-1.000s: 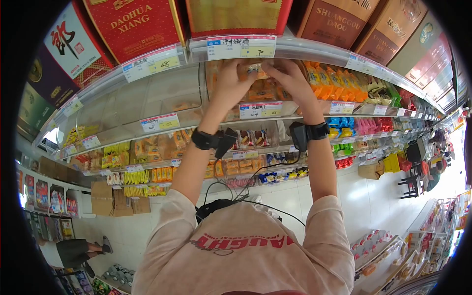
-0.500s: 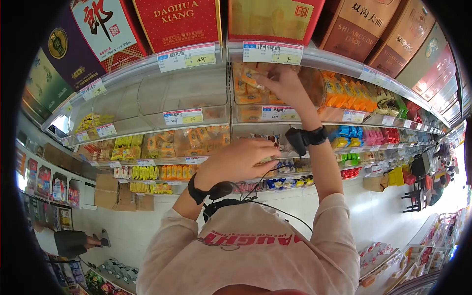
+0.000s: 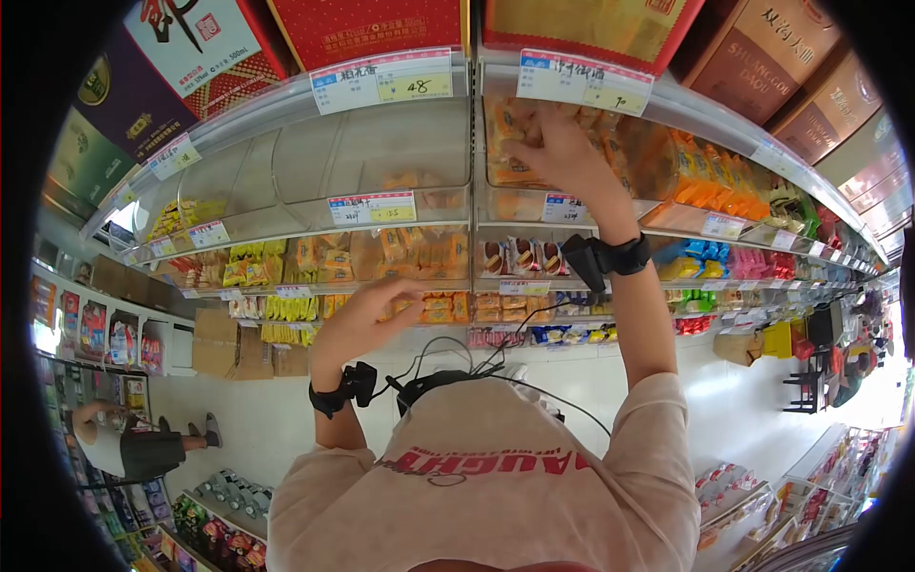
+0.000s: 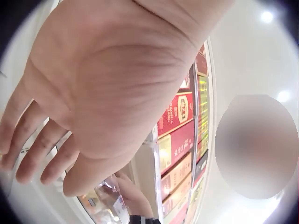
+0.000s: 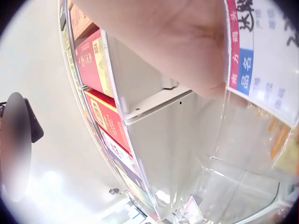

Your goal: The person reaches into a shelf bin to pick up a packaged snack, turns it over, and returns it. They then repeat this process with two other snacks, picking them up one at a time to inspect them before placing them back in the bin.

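Note:
In the head view the right hand (image 3: 577, 162) is inside a clear bin of orange-wrapped snacks (image 3: 510, 172), under a price-tagged shelf edge; its fingertips are among the packets, and whether they grip one cannot be told. The left hand (image 3: 367, 319) hovers lower, in front of the lower shelves, its fingers loosely bent and holding nothing. The left wrist view shows that palm (image 4: 107, 88) empty with fingers spread. In the right wrist view, the heel of the right hand (image 5: 182, 42) is beside a price tag (image 5: 266, 60), its fingers hidden.
Boxed bottles (image 3: 372, 29) line the shelf above. Left of the snack bin is a clear bin (image 3: 372, 143) with a few packets. Lower shelves hold wrapped snacks (image 3: 329, 262). Black cables (image 3: 486, 362) hang at the chest. Another person (image 3: 133, 448) is at the lower left.
The left hand left the snack bin, dropped to the lower shelves and moved left, its fingers now more apart. The right hand remains in the bin, reaching slightly farther in.

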A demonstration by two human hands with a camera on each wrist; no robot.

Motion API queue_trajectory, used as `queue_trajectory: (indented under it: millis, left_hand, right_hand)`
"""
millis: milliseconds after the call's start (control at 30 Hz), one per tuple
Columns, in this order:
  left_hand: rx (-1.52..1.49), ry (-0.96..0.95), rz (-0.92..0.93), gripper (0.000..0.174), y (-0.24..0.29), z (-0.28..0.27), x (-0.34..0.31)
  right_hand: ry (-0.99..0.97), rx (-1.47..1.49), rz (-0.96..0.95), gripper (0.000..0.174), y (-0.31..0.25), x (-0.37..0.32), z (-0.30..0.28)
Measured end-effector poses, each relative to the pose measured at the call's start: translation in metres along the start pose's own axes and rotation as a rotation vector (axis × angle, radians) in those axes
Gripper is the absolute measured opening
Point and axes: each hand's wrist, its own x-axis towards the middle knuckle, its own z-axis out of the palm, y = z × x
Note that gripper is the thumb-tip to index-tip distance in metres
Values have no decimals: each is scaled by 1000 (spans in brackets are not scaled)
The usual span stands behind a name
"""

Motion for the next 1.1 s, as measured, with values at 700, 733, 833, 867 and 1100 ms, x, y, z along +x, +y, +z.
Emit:
queue_trajectory:
  millis: [700,733,833,867,1100]
  left_hand:
    - [-163,244,-442,30,-178,-18,24]
    - [-190,283,-475,31,-185,-16,30]
    - [-157,532,-447,31,-226,1,45]
    - [-94,514,-434,31,-230,2,50]
    - [589,718,-107,39,-209,25,88]
  right_hand:
    - [-54,-78,-189,28,26,2,24]
    - [-41,-98,-197,26,23,2,23]
    - [0,-88,-175,25,-10,-4,10]
    - [12,-73,-158,25,-20,-8,6]
    - [64,-45,-225,28,-11,-8,12]
